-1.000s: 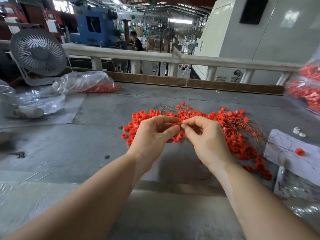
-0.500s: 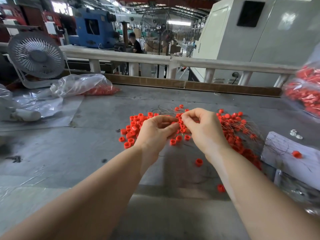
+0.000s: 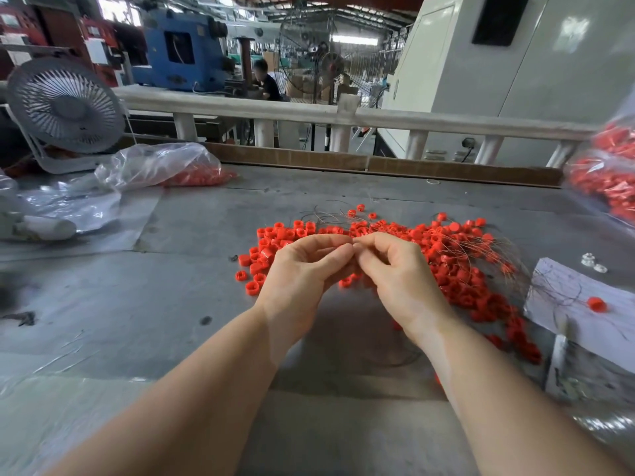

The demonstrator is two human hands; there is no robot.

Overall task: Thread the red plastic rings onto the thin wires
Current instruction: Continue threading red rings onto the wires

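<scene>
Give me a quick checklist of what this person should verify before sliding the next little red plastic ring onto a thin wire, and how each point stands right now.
1. Both hands meet above the pile: ok. The left hand and right hand have their fingertips touching over the loose red plastic rings.
2. A ring held ready: cannot tell; the curled fingers hide whatever they pinch.
3. Wire end pinched and lined up: cannot tell; too thin to see between the fingertips.
4. Spare rings nearby: ok, many lie on the grey table.
5. Thin metal wires untangled: not ok, they fan out mixed in with the rings.
</scene>
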